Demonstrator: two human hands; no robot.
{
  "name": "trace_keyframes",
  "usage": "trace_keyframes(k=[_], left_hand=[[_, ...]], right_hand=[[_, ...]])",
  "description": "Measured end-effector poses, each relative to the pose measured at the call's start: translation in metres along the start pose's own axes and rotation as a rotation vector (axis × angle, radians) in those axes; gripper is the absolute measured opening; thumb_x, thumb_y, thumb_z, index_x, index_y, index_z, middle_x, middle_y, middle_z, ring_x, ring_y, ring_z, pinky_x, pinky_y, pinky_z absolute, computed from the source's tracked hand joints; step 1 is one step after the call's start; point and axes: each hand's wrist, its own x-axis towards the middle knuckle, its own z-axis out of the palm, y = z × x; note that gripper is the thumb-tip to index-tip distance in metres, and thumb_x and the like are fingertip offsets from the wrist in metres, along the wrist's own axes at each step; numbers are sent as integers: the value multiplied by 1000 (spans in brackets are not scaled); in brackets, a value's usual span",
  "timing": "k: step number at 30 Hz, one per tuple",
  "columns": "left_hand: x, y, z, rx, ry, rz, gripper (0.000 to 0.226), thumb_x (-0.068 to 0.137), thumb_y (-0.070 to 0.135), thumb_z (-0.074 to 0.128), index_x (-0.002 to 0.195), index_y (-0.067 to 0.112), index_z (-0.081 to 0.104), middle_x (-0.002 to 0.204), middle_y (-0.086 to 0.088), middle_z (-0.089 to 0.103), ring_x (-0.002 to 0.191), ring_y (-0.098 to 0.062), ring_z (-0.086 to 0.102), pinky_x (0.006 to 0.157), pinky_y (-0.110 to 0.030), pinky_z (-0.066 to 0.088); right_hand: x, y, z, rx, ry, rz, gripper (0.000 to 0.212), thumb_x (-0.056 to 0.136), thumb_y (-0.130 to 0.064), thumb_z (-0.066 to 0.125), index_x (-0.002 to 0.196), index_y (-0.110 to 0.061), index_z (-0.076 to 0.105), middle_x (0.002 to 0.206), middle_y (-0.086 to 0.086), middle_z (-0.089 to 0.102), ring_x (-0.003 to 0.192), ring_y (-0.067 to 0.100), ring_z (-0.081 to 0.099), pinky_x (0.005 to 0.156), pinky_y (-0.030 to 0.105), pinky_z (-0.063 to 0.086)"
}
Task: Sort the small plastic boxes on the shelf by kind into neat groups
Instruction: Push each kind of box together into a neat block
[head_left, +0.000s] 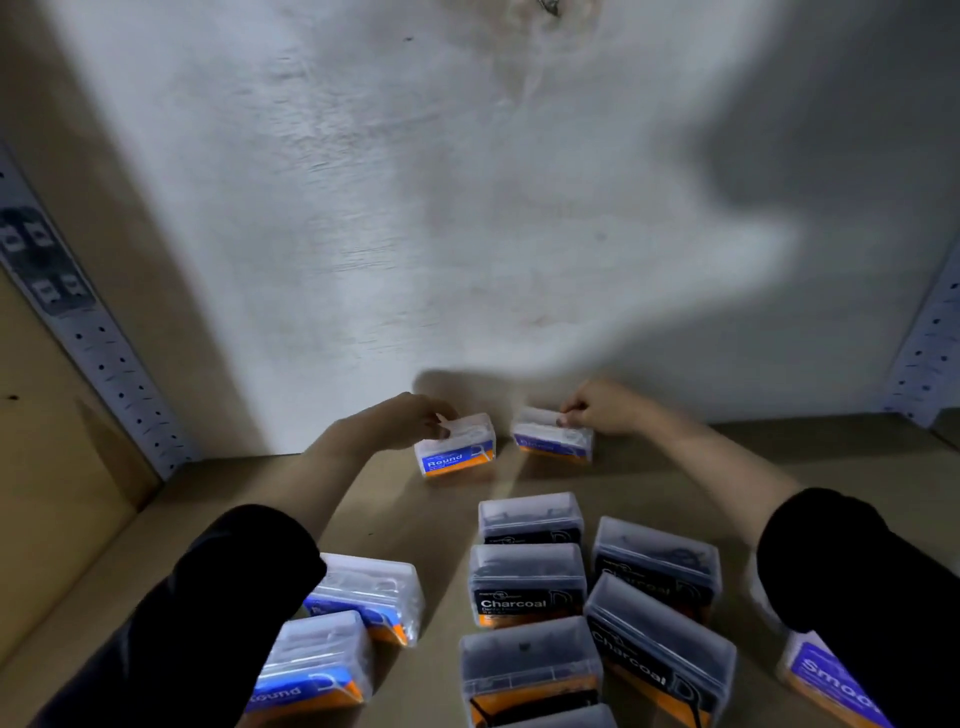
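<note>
Reaching to the back of the shelf (857, 457), the left hand (400, 421) pinches the top of a blue-labelled Round box (454, 449) with curled fingers. The right hand (602, 410) grips the far end of a second blue box (553, 439) just beside it. Both boxes stand close to the back wall (415, 208). Nearer the camera, a cluster of Charcoal boxes (527, 584) fills the middle. Two more blue boxes (369, 592) lie by the left sleeve, and a purple box (826, 675) by the right.
</note>
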Motion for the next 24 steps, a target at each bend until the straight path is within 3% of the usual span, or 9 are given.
trace_keyframes(k=[3, 6, 12, 15, 17, 20, 24], left_hand=[[4, 1, 9, 31, 31, -64, 38, 99, 14, 37, 137, 10, 44, 139, -14, 50, 125, -28, 48, 100, -32, 39], [5, 0, 15, 30, 89, -80, 38, 100, 14, 35, 136, 7, 42, 137, -17, 51, 122, -31, 50, 97, -35, 41], [2, 0, 14, -31, 237, -32, 33, 99, 10, 36, 127, 7, 52, 127, -18, 58, 115, -32, 54, 93, -34, 42], [-1, 3, 12, -82, 219, -19, 32, 94, 17, 51, 124, 6, 55, 124, -15, 61, 112, -29, 55, 84, -31, 40], [-3, 5, 13, -87, 159, -27, 43, 85, 19, 66, 125, 7, 53, 123, -13, 61, 113, -28, 55, 78, -25, 37], [-4, 4, 17, -30, 134, -55, 54, 78, 16, 72, 128, 11, 51, 125, -14, 59, 113, -30, 55, 84, -32, 43], [-12, 6, 16, 32, 139, -45, 48, 80, 14, 69, 125, 10, 53, 127, -14, 58, 115, -30, 55, 90, -34, 45]], right_hand=[[-1, 4, 6, 61, 103, 55, 29, 92, -17, 53, 110, 3, 65, 113, 22, 66, 101, 30, 61, 76, 33, 46], [-3, 5, 10, 44, 189, 62, 31, 93, -18, 51, 114, 1, 62, 117, 19, 65, 106, 28, 60, 90, 38, 47], [-3, 4, 13, 44, 217, 49, 34, 93, -24, 49, 113, 1, 61, 115, 20, 65, 105, 29, 60, 80, 32, 44], [-3, 2, 13, -4, 137, 55, 44, 87, -30, 59, 121, -2, 56, 120, 18, 61, 109, 28, 58, 88, 35, 46], [-3, 1, 15, -91, 119, 57, 48, 84, -30, 63, 122, -3, 54, 123, 17, 59, 111, 28, 56, 89, 35, 46], [-6, -2, 18, -109, 153, 54, 44, 83, -23, 64, 119, -1, 54, 123, 16, 59, 110, 27, 56, 86, 34, 47], [-12, -8, 20, -78, 185, 40, 41, 80, -22, 66, 114, 0, 58, 119, 17, 62, 107, 28, 59, 86, 38, 50]])
